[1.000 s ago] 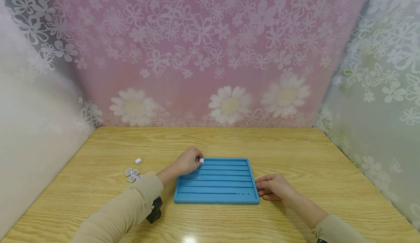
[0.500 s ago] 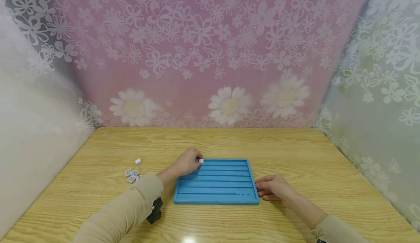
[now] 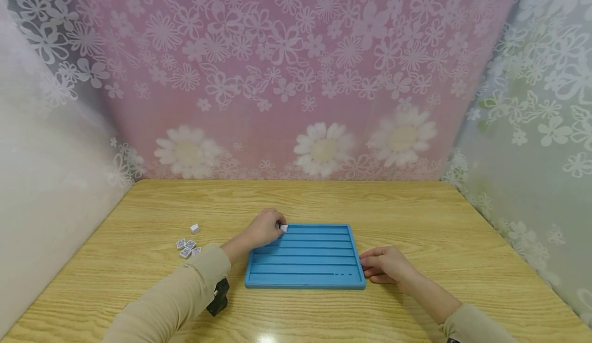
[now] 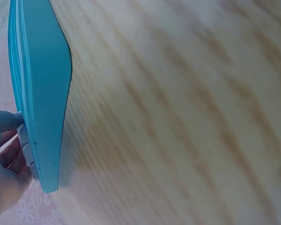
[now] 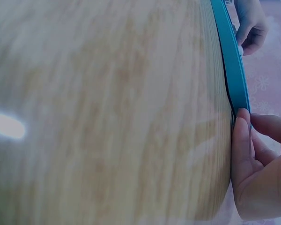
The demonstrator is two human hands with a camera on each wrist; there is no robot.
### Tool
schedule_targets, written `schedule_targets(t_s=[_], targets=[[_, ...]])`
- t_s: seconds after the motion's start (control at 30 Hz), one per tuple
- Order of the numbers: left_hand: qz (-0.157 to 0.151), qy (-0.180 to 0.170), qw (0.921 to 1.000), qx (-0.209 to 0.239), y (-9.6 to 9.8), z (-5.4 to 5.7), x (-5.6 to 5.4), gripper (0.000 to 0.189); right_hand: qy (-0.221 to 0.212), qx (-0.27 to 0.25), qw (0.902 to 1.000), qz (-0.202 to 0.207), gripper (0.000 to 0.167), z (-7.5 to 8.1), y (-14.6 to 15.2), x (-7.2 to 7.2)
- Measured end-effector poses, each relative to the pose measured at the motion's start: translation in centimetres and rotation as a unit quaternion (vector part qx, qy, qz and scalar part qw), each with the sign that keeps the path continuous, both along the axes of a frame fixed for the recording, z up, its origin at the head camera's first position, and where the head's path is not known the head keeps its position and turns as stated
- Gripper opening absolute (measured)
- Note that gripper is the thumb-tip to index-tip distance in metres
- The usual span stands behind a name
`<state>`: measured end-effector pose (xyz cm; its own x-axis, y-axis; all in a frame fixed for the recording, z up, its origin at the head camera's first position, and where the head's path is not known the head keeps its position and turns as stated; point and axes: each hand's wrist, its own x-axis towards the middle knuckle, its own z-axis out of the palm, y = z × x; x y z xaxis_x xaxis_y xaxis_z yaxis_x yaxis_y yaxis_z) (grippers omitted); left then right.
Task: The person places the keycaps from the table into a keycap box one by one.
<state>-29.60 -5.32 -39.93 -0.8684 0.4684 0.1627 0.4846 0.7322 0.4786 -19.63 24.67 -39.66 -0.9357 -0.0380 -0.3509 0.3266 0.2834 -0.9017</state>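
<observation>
My left hand (image 3: 265, 228) is over the back left corner of a blue ridged tray (image 3: 300, 259), its fingertips pinching a small white tile (image 3: 284, 228) at the back row. In the left wrist view, pale tile-like pieces (image 4: 28, 152) show between the fingers and the tray's rim; the hand covers them in the head view. Thumb and fingers of my right hand (image 3: 386, 264) grip the tray's right edge, which the right wrist view shows close up (image 5: 260, 154).
Left of the tray, several patterned tiles (image 3: 186, 252) lie in a loose cluster on the wooden table (image 3: 398, 214). One more white tile (image 3: 195, 228) sits just behind them. A flowered pink curtain (image 3: 296, 75) hangs beyond the table's back edge.
The white tile at my left fingertips tilts slightly. Both hands, the tray and the loose tiles otherwise stay where they were.
</observation>
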Motion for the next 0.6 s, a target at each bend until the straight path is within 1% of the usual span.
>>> schedule_targets(t_s=[0.17, 0.4, 0.5, 0.6], targets=[[0.000, -0.004, 1.0000, -0.005, -0.03, -0.01, 0.00, 0.013, 0.001, 0.006, 1.0000, -0.005, 0.026, 0.04, -0.12, 0.05], [-0.002, -0.012, 0.9998, -0.015, -0.09, 0.06, -0.02, 0.017, 0.001, 0.001, 1.0000, 0.005, 0.028, 0.11, -0.07, 0.12], [-0.005, -0.007, 0.9998, -0.016, -0.12, 0.17, -0.03, 0.018, 0.000, 0.001, 1.0000, 0.000, 0.027, 0.14, -0.12, 0.06], [-0.005, -0.009, 0.9998, -0.014, -0.15, 0.22, -0.03, 0.020, 0.000, 0.002, 1.0000, 0.001, 0.027, 0.16, -0.13, 0.05]])
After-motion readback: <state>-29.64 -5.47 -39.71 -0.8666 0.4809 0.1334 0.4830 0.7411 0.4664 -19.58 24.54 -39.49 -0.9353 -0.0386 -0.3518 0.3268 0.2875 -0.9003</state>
